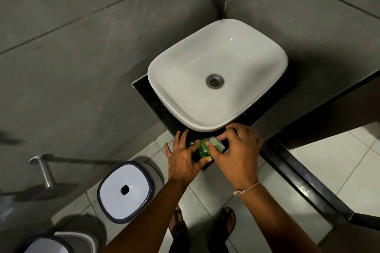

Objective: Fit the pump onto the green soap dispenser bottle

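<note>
The green soap dispenser bottle stands on the near corner of the black counter, just in front of the white basin. My left hand grips its side, thumb under it and fingers spread along the counter edge. My right hand pinches the pale clear pump, which sits tilted on top of the bottle's neck. The bottle's lower body is hidden by my hands.
A white basin with a metal drain fills the counter behind the bottle. Grey tiled walls meet in a corner behind it. Below left stands a white-lidded bin, and a metal holder sticks out of the left wall. My sandalled feet are on the pale floor tiles.
</note>
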